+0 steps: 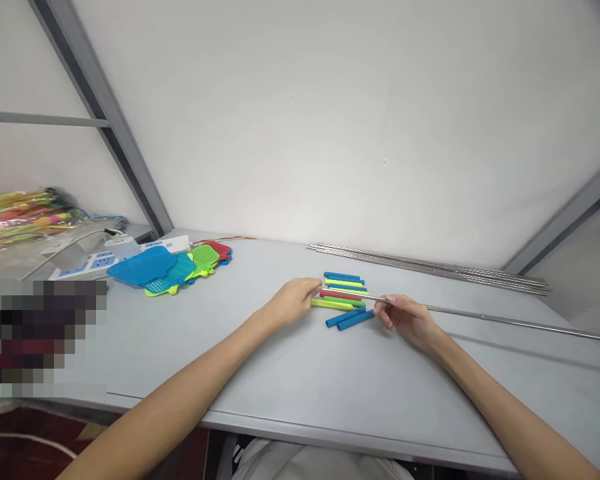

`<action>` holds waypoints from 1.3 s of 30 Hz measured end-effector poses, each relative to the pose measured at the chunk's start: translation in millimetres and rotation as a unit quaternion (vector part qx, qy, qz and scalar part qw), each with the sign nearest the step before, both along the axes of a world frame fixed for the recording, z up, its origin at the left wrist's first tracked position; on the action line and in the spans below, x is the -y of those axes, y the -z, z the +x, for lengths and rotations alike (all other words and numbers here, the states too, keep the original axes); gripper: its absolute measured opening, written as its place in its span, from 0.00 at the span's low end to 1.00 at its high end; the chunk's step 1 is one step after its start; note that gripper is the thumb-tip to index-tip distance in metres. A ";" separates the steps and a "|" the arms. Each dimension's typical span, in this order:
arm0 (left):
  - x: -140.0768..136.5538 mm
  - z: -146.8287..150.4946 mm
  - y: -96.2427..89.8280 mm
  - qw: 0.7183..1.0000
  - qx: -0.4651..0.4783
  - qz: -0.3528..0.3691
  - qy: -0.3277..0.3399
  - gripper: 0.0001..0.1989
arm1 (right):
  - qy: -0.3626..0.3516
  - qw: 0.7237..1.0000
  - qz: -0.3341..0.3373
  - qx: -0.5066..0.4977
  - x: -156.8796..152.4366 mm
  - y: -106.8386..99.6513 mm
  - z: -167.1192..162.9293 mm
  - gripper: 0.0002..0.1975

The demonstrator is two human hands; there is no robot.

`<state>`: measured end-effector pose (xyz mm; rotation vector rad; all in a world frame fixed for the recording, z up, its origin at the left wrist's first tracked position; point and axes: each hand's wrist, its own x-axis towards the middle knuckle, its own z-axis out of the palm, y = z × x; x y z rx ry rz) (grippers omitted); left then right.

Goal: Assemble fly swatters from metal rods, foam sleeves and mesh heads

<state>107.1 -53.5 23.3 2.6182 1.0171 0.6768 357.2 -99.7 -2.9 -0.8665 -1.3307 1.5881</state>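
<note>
A long thin metal rod (510, 321) runs from my left hand out past the right edge of the view. My right hand (405, 317) is closed round it, thumb and fingers pinching from either side. At the rod's left end, the fingertips of my left hand (297, 299) are pressed together on the tip; exactly how they grip it is partly hidden. Beneath the rod, between both hands, lie several coloured plastic tubes: a red tube (343, 295), a yellow tube (333, 305), a green tube (357, 303) and blue tubes, such as one blue tube (353, 321) near my right fingers.
Several metal rods (430, 268) lie along the wall at the back right. Fly swatter heads (143, 267) in blue, green, yellow and red overlap at the left. Behind them are a power strip (177, 244) and cables. Bagged colourful items (25, 213) sit farther left.
</note>
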 end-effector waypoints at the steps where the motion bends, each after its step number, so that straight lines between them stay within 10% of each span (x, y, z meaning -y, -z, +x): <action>1: 0.1 0.2 0.5 1.000 -0.001 -0.004 -0.001 0.10 | -0.003 1.000 0.004 0.003 0.3 0.5 -0.4 0.16; 39: 9.0 10.4 12.4 1.000 -0.010 -0.019 -0.005 0.13 | -0.032 0.999 -0.014 0.025 3.9 3.2 -8.6 0.16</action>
